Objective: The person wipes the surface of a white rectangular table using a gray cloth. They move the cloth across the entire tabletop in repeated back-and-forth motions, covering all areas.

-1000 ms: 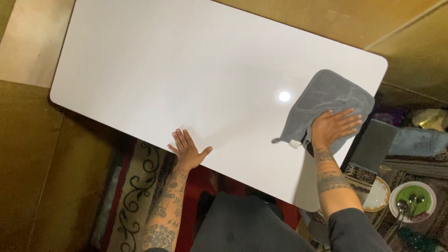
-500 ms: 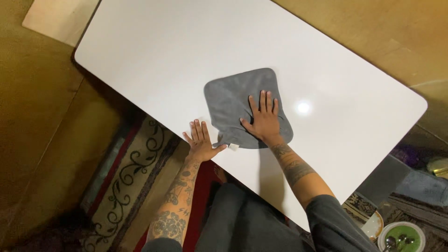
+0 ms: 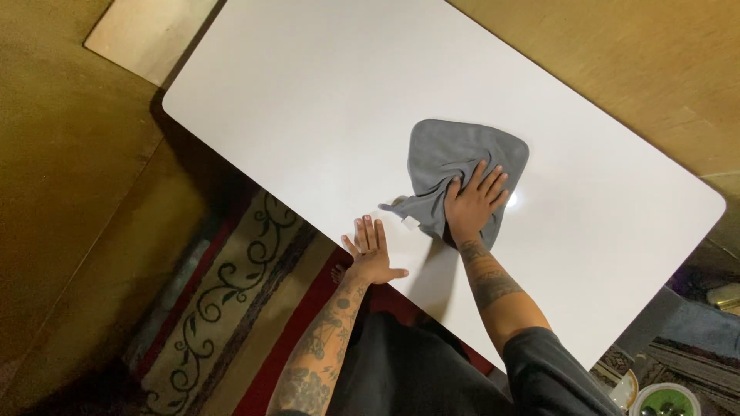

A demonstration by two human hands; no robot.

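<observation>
- Views: one, head-worn camera.
- Position: above the near long edge of a white table [image 3: 308, 92], at standing height.
- Facing: steeply downward; the table runs diagonally from upper left to right edge of frame.
- Nearness: moderate; both forearms enter from the bottom centre.
- Surround: patterned rug [image 3: 223, 308] lower left, floor along the top.
- Shared view: single view only.

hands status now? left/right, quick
Left hand: open, flat on the white table edge, holding nothing.
Right hand: open, pressing on the grey cloth.

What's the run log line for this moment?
right hand: flat on cloth | left hand: flat at table edge
</observation>
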